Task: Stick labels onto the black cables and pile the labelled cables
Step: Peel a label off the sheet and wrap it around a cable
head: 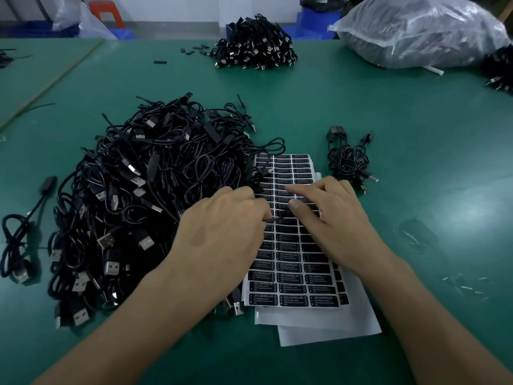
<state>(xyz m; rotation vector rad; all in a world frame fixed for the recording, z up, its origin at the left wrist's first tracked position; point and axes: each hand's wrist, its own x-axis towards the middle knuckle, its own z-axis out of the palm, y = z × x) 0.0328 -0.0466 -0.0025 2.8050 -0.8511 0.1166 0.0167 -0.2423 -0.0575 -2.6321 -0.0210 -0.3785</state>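
A big heap of black USB cables [133, 195] lies at the left of the green table. Beside it lies a white sheet of black labels [294, 270], stacked on more sheets. Both hands meet above the sheet's middle. My left hand [222, 226] pinches a thin black cable piece [277, 218] between its fingertips. My right hand [330, 215] holds the other side of that piece with thumb and fingers, its index finger stretched over the labels. A small bundle of black cables [349, 159] sits to the right of the sheet.
Another cable pile [255, 45] lies at the table's far side, with small black parts [194, 51] scattered next to it. A large clear plastic bag [422, 29] fills the far right. One loose cable [19, 240] lies at the left edge.
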